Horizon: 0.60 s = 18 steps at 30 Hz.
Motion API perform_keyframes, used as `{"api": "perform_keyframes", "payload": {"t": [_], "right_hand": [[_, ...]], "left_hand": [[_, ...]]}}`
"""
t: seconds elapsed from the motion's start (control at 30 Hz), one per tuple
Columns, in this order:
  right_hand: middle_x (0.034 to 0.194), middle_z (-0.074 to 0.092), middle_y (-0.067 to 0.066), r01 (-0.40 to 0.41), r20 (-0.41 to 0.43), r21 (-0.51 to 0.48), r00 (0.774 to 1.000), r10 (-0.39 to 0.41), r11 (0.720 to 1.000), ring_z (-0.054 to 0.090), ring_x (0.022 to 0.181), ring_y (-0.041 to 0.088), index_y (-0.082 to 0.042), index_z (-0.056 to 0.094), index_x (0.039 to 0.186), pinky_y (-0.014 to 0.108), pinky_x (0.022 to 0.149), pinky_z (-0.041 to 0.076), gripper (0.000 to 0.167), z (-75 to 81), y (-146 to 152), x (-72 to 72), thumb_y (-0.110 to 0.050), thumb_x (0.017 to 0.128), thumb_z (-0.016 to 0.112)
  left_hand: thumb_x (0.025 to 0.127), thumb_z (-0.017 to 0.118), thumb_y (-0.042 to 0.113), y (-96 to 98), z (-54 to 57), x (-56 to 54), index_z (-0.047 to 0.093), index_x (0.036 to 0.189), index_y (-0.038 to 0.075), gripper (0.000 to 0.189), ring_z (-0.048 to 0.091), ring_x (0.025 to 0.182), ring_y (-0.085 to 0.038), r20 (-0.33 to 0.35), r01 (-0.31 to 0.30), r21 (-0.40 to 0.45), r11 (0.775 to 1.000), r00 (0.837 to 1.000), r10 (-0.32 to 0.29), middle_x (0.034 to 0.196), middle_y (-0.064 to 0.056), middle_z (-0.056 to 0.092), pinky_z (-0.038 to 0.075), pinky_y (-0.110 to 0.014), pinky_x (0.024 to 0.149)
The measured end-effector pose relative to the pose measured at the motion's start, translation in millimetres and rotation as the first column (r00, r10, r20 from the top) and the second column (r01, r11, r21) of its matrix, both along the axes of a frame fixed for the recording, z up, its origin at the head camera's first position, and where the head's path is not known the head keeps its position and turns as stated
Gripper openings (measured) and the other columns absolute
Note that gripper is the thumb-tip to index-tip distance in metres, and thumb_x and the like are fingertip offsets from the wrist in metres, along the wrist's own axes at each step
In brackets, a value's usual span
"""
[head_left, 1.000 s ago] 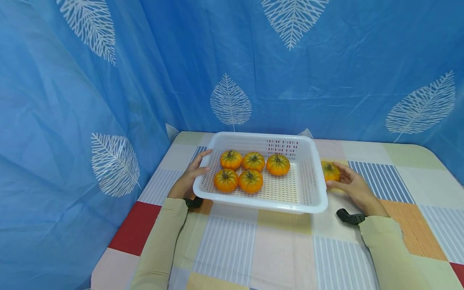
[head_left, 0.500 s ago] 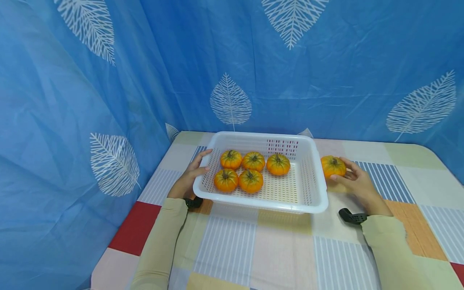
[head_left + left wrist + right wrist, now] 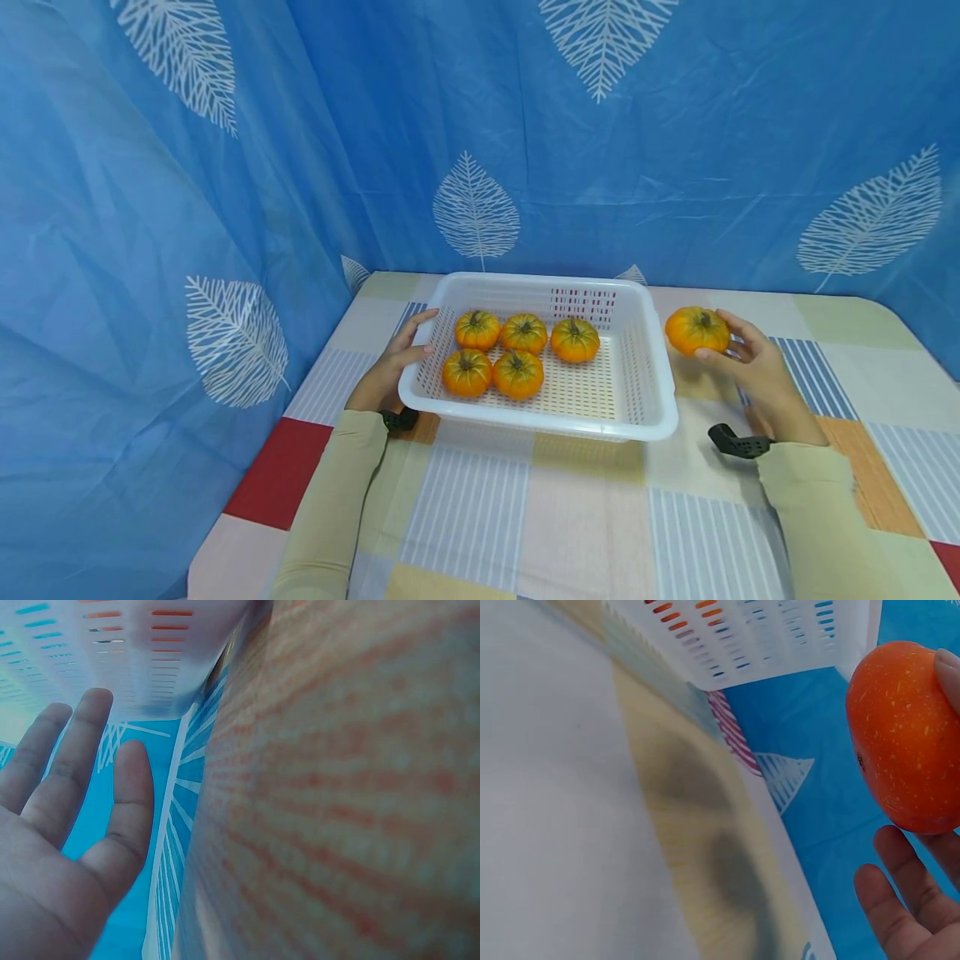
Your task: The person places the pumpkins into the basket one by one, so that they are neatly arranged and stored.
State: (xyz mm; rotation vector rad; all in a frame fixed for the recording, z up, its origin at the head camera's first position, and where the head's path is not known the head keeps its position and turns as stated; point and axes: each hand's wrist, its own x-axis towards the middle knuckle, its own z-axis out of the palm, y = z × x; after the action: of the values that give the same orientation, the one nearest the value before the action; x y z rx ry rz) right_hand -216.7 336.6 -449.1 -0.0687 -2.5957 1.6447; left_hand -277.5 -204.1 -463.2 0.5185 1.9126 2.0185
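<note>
In the head view my right hand (image 3: 768, 379) holds a small orange pumpkin (image 3: 697, 331) between thumb and fingers, just right of the basket. The right wrist view shows this pumpkin (image 3: 904, 742) raised off the table, its smooth orange side towards the camera. My left hand (image 3: 390, 367) rests by the left end of the white plastic basket (image 3: 662, 367), thumb and a finger at its rim. Close up, the left hand's fingers (image 3: 67, 765) are nearly straight beside the slotted wall. Several small pumpkins (image 3: 518, 374) sit inside the basket, towards its left and middle.
A patchwork-patterned cloth (image 3: 585, 517) covers the table. Blue curtains (image 3: 360, 108) with white leaf prints hang behind the table and along its left side. The right part of the basket floor (image 3: 592, 396) shows bare slots.
My right hand has lifted the pumpkin from beside the basket, moving it up and slightly right. The left hand, the basket and the pumpkins in it have stayed put.
</note>
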Motion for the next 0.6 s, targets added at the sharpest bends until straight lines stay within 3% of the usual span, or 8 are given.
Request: {"api": "perform_keyframes", "payload": {"t": [0.17,0.3,0.4,0.6], "right_hand": [[0.178,0.016,0.023,-0.008,-0.035,0.053,0.999,0.01,0.999,0.04,0.147,0.042,-0.016,0.02,0.174,0.007,0.096,0.048,0.085,9.8,0,1.4,-0.034,0.107,0.069],[0.175,0.021,0.027,-0.031,-0.096,0.034,0.995,0.034,0.999,0.053,0.131,0.013,-0.013,0.023,0.174,0.004,0.092,0.048,0.082,15.5,-3,3.0,-0.025,0.107,0.07],[0.173,0.025,0.03,-0.05,-0.15,0.03,0.987,0.054,0.998,0.048,0.113,-0.007,-0.01,0.026,0.172,0.002,0.089,0.047,0.08,19.6,-6,4.5,-0.017,0.106,0.071],[0.171,0.032,0.024,-0.081,-0.188,0.035,0.978,0.086,0.996,0.052,0.114,-0.006,-0.01,0.031,0.171,0.003,0.09,0.048,0.079,29.6,-11,8.6,-0.011,0.104,0.073]], "left_hand": [[0.1,0.052,0.018,1.0,1.6,1.4,0.015,0.171,0.019,0.08,0.028,0.153,-0.05,0.003,-0.01,-0.018,1.0,1.0,0.01,0.178,-0.015,0.012,0.044,-0.074,0.108],[0.1,0.052,0.018,1.3,2.1,1.9,0.014,0.172,0.018,0.081,0.028,0.153,-0.05,0.004,-0.008,-0.011,1.0,1.0,0.008,0.178,-0.015,0.012,0.043,-0.075,0.108],[0.1,0.052,0.018,1.3,2.1,2.2,0.014,0.172,0.019,0.081,0.029,0.152,-0.05,0.004,-0.012,-0.013,1.0,1.0,0.012,0.178,-0.015,0.012,0.043,-0.074,0.109],[0.1,0.051,0.018,1.5,1.5,2.1,0.015,0.172,0.022,0.081,0.029,0.152,-0.049,0.002,-0.018,-0.018,1.0,1.0,0.018,0.178,-0.015,0.013,0.044,-0.073,0.109]]}}
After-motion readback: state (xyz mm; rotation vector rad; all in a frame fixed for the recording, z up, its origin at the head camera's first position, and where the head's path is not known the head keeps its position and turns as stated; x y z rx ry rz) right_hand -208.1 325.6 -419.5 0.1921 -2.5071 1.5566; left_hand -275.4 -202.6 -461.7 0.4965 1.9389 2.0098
